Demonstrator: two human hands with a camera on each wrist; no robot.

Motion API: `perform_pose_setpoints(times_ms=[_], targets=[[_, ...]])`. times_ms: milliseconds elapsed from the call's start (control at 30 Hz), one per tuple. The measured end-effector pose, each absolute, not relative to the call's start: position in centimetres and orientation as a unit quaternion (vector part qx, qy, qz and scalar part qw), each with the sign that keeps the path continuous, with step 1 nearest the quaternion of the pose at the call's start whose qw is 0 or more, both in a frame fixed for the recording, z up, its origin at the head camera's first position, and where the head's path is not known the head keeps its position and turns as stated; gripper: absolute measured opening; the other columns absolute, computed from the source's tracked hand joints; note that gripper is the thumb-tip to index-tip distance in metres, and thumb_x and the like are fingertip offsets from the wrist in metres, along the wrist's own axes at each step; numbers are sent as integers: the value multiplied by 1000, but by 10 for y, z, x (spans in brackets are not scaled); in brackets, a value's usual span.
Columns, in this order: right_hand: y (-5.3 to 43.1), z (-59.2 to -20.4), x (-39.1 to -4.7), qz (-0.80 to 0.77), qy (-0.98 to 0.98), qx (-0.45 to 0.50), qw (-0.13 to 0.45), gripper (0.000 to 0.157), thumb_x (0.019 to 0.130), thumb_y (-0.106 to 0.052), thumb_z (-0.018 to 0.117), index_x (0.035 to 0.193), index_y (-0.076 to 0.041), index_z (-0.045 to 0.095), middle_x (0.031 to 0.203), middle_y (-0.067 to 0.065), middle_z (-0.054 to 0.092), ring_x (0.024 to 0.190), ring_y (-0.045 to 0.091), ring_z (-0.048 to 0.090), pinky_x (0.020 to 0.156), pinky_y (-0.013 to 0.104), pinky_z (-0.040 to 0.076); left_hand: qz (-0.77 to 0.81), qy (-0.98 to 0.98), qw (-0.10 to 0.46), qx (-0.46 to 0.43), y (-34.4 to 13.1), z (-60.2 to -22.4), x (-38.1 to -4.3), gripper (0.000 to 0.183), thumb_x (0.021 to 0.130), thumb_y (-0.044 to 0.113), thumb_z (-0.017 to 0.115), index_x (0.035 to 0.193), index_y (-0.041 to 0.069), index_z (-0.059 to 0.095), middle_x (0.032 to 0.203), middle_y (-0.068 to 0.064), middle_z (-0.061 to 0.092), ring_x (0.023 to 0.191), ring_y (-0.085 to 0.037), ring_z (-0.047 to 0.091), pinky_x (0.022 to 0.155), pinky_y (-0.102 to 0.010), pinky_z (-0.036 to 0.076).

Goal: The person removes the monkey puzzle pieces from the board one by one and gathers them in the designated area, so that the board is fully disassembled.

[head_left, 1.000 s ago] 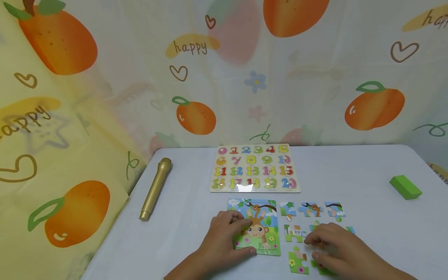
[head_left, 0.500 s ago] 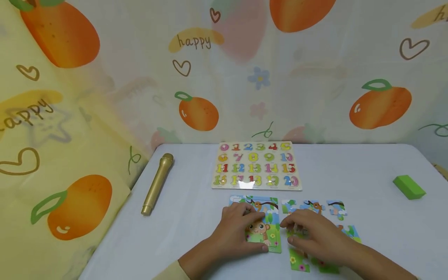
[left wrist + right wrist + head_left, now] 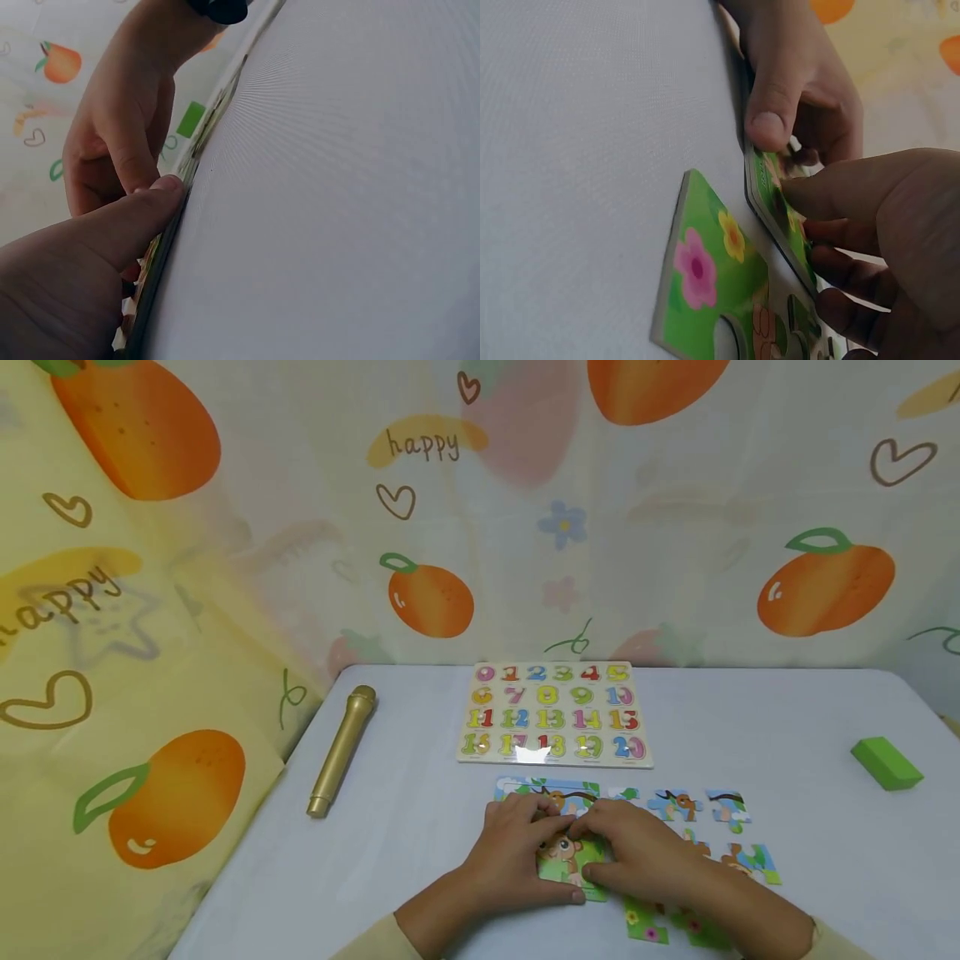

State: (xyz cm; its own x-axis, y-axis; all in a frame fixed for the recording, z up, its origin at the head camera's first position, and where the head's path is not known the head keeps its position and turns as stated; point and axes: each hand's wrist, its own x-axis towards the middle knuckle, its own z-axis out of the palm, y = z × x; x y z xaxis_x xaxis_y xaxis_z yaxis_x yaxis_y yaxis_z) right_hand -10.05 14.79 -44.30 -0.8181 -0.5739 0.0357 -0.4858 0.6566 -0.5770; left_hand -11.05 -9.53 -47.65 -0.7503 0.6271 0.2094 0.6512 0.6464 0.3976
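A square puzzle board (image 3: 507, 787) with a printed monkey lies on the table. My left hand (image 3: 513, 856) rests over its left side, fingers bent onto the picture and thumb (image 3: 769, 129) along the near edge. My right hand (image 3: 637, 852) reaches over the board's right edge. Its thumb and fingertips touch the right part of the picture; I cannot tell whether they pinch a piece there. Loose jigsaw pieces lie in rows right of the board, among them a branch piece (image 3: 727, 807) and a flower piece (image 3: 712, 262). The right forearm and hand hide some of them.
A wooden number board (image 3: 555, 714) lies behind the puzzle. On the left is a gold microphone (image 3: 341, 752); on the right, a green block (image 3: 887, 763). A cloth with oranges (image 3: 431, 600) hangs behind the white-covered table (image 3: 780, 718).
My right hand has moved left from above the loose pieces onto the board's right side. My left hand stays on the board, shifted slightly further over it. The camera view has shifted a little.
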Motion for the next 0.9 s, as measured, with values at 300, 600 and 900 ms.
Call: perform_pose_setpoints(times_ms=[300, 600, 900], targets=[[142, -446, -97, -285, 913, -284, 71, 31, 85, -31, 89, 112, -27, 73, 111, -15, 61, 102, 10, 59, 91, 41, 53, -220, -909, 40, -351, -95, -478, -109, 85, 75, 76, 84, 145, 31, 69, 132, 12, 55, 123, -8, 47, 96, -39, 34], [139, -444, -96, -296, 913, -268, 82, 33, 84, -24, 89, 110, -26, 69, 108, -14, 58, 100, 10, 56, 88, 39, 51, -221, -907, 55, -354, -95, -478, -111, 82, 72, 76, 86, 141, 34, 71, 130, 12, 55, 121, -8, 47, 94, -37, 33], [136, -438, -93, -309, 912, -253, 93, 36, 85, -22, 88, 112, -26, 64, 113, -12, 58, 102, 10, 56, 90, 40, 52, -221, -908, 53, -351, -95, -477, -110, 77, 72, 75, 87, 134, 33, 73, 129, 13, 55, 120, -8, 48, 94, -37, 34]])
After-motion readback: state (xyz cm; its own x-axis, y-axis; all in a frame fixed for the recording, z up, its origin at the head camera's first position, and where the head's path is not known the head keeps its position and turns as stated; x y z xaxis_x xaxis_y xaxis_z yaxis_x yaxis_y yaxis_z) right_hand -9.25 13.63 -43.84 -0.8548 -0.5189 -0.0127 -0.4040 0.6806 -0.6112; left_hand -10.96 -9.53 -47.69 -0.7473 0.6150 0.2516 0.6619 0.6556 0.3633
